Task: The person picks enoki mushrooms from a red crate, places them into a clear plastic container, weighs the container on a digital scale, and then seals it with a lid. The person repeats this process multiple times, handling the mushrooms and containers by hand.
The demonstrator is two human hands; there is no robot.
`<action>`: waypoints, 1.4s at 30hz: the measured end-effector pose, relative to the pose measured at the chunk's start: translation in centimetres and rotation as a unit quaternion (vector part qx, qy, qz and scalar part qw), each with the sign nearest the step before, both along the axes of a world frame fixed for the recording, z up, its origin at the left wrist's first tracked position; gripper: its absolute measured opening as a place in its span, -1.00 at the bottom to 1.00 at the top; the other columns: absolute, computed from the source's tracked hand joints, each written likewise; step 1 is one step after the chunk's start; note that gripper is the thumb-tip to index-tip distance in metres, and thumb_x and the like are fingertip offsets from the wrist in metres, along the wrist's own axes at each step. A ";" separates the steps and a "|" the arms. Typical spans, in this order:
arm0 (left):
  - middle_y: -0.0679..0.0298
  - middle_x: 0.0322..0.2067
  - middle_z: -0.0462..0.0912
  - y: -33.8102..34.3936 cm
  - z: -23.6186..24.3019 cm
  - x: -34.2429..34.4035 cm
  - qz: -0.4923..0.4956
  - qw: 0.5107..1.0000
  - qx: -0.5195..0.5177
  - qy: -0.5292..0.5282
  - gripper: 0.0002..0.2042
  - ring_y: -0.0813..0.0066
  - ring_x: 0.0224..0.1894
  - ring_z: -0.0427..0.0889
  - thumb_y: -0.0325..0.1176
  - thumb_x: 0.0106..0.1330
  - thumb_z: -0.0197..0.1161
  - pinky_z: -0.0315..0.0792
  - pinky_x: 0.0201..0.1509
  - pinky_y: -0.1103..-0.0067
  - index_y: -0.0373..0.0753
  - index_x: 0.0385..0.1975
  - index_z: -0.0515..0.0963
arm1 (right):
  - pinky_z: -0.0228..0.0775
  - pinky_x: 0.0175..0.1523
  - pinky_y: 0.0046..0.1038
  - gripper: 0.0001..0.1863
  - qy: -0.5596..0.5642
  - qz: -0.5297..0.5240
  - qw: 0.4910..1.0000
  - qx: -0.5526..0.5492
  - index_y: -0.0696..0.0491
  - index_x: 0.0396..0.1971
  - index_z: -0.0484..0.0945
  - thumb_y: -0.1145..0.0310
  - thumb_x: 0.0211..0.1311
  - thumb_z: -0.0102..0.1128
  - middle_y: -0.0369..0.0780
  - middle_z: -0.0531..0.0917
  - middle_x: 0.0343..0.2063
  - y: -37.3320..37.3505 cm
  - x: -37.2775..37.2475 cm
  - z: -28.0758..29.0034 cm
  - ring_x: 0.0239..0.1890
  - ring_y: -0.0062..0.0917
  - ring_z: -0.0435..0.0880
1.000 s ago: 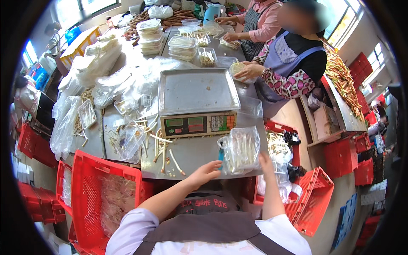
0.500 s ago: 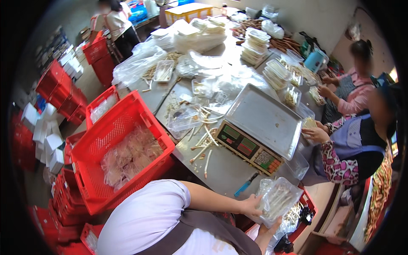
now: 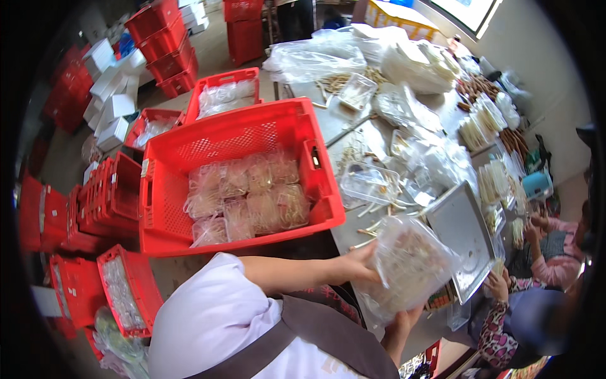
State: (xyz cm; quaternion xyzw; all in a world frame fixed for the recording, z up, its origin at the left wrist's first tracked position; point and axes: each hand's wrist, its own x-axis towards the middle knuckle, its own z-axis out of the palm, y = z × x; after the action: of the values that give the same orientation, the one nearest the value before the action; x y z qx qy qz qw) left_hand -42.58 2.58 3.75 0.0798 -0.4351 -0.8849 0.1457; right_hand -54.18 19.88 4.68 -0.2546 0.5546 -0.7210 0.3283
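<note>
My left hand (image 3: 362, 263) grips the upper left edge of a bagged plastic tray (image 3: 413, 265) with pale stems in it. Under its lower edge, my right hand (image 3: 404, 319) holds the same tray, so both hands are closed on it, above the table's near edge. The clear bag is loose and shiny and blurs what lies inside. Behind it stands a digital scale (image 3: 466, 252), whose keypad end is partly hidden. Left of the hands, a large red crate (image 3: 243, 136) contains several bagged packs (image 3: 259, 196) of pale stems.
An open clear tray (image 3: 369, 183) lies among loose stems (image 3: 379, 221) on the metal table (image 3: 349, 117). Plastic bags (image 3: 442, 158) and stacked filled trays (image 3: 492, 183) cover its far side. Two co-workers handle stems at the right. Red crates (image 3: 161, 41) and white foam boxes (image 3: 113, 95) stand at the left.
The view has swung left, bringing the big red crate nearer the middle. Both hands have raised the bagged tray from beside the scale's front to in front of the scale's pan.
</note>
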 end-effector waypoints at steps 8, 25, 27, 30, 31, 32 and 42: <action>0.22 0.17 0.32 -9.7 -4.2 16.5 0.227 0.968 0.101 0.037 -0.07 0.40 0.16 0.38 0.04 -0.06 0.45 0.36 0.21 0.37 -0.23 0.28 0.11 | -0.02 0.33 -0.25 -0.10 0.053 0.437 0.898 -0.014 0.09 0.30 0.00 0.31 -0.03 0.33 -0.16 -0.09 0.34 -17.7 7.3 -1.0 0.37 -0.36 -0.02; -0.07 0.20 0.06 -10.8 -2.5 9.0 0.176 0.939 -0.292 0.035 -0.22 -0.06 0.28 0.06 -0.39 -0.10 0.31 0.00 0.37 0.31 -0.28 0.23 0.16 | 0.04 0.28 -0.25 -0.08 -0.119 0.103 0.982 0.103 0.21 0.24 0.13 0.13 -0.09 0.39 -0.10 0.26 0.20 -12.1 2.1 0.7 0.25 -0.34 0.23; -0.08 0.23 0.08 -9.5 -2.6 6.6 0.086 0.962 -0.257 0.023 -0.36 -0.05 0.24 0.14 -0.37 -0.04 0.30 0.09 0.30 0.29 -0.31 0.14 0.27 | 0.04 0.29 -0.26 -0.08 -0.085 0.046 0.992 0.087 0.20 0.24 0.13 0.10 -0.08 0.38 -0.10 0.26 0.20 -10.8 1.0 2.5 0.25 -0.34 0.22; -0.01 0.23 0.12 -8.5 -3.4 5.1 0.090 0.986 -0.120 0.074 -0.40 0.06 0.25 0.14 -0.30 0.04 0.34 0.07 0.31 0.31 -0.29 0.12 0.31 | 0.03 0.29 -0.26 -0.07 -0.069 0.032 0.994 0.074 0.20 0.25 0.14 0.06 -0.07 0.37 -0.10 0.24 0.21 -10.8 0.7 3.2 0.26 -0.34 0.22; 0.02 0.25 0.10 -9.4 -3.6 5.5 0.069 0.988 -0.123 0.069 -0.39 0.11 0.30 0.08 -0.28 0.07 0.36 0.03 0.33 0.32 -0.29 0.13 0.32 | 0.03 0.29 -0.26 -0.07 -0.069 0.032 0.994 0.072 0.20 0.25 0.14 0.05 -0.07 0.36 -0.10 0.24 0.21 -11.1 1.4 3.2 0.26 -0.34 0.22; 0.05 0.27 0.08 -10.3 -4.0 6.1 0.049 0.989 -0.126 0.065 -0.39 0.15 0.34 0.02 -0.27 0.09 0.38 0.00 0.35 0.33 -0.29 0.14 0.32 | 0.03 0.29 -0.26 -0.07 -0.074 0.042 0.993 0.076 0.20 0.25 0.14 0.04 -0.06 0.36 -0.09 0.24 0.21 -11.8 2.3 3.0 0.26 -0.34 0.22; 0.18 -0.06 0.56 -23.1 -13.5 23.9 0.125 0.936 0.322 -0.069 -0.62 0.40 -0.05 0.57 -0.43 0.19 0.23 0.45 0.08 0.48 -0.31 0.03 0.43 | 0.02 0.27 -0.31 -0.08 0.003 0.314 0.943 0.110 0.18 0.22 0.22 -0.23 0.03 0.16 -0.03 0.20 0.24 -21.7 9.0 0.6 0.29 -0.31 0.21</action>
State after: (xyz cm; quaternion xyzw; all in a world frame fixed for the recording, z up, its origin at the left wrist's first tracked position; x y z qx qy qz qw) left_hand -18.68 -20.48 -9.79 0.2371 -0.1224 -0.9446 0.1911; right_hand -45.13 -1.79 5.26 -0.3807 0.5231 -0.5152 0.5622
